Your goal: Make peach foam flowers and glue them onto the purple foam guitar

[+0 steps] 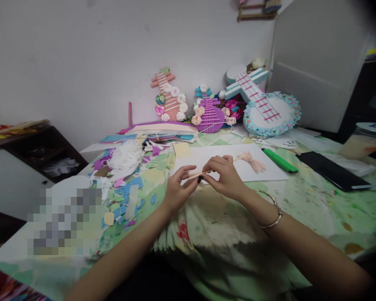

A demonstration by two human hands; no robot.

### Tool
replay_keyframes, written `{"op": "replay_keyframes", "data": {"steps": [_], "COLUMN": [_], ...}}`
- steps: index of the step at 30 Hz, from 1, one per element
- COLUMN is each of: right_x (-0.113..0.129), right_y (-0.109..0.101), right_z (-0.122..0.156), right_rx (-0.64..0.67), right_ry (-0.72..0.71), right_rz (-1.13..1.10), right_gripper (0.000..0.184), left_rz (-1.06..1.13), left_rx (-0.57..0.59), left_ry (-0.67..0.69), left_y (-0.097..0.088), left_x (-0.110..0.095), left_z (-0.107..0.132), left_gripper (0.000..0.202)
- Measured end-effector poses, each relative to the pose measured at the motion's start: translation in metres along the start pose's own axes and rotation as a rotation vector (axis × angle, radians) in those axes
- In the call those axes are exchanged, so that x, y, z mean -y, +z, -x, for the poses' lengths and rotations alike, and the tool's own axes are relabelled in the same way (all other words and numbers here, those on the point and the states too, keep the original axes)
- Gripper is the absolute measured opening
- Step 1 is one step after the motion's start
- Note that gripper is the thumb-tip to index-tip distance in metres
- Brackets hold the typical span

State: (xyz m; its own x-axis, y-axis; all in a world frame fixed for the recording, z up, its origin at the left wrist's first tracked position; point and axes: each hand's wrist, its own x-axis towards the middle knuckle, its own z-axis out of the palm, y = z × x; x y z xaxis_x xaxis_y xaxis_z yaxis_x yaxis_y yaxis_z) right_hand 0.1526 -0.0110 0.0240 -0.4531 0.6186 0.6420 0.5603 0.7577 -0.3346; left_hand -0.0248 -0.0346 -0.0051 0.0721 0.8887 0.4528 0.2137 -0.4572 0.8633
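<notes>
My left hand [178,188] and my right hand [224,177] meet over the table's front middle, both pinched on a thin pale stick [238,158]. The stick runs up and to the right from my fingers. A pink tasselled paper bow [255,162] sits at its far end, lying on a white sheet [269,171]. My right wrist wears a metal bangle [271,209]. A folded green and white cloth [207,234] lies under my hands.
Paper scraps [125,200] and a white thread tangle [125,156] cover the left side. A green marker [280,161] and a black phone [330,170] lie to the right. Paper guitar crafts [211,113] lean on the back wall beside a round blue-trimmed one [271,110].
</notes>
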Motion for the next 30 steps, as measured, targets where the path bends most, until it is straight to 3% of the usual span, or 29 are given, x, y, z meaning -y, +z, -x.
{"op": "replay_keyframes", "data": {"steps": [30], "right_x": [0.0010], "right_y": [0.0036], "right_z": [-0.0001], "right_rx": [-0.018], "right_ry": [0.058], "right_rz": [-0.047], "right_gripper": [0.015], "left_rz": [0.168], "left_rx": [0.038], "left_ry": [-0.125], "left_y": [0.0016], "left_x": [-0.0085], "left_z": [-0.0006], "left_gripper": [0.036]}}
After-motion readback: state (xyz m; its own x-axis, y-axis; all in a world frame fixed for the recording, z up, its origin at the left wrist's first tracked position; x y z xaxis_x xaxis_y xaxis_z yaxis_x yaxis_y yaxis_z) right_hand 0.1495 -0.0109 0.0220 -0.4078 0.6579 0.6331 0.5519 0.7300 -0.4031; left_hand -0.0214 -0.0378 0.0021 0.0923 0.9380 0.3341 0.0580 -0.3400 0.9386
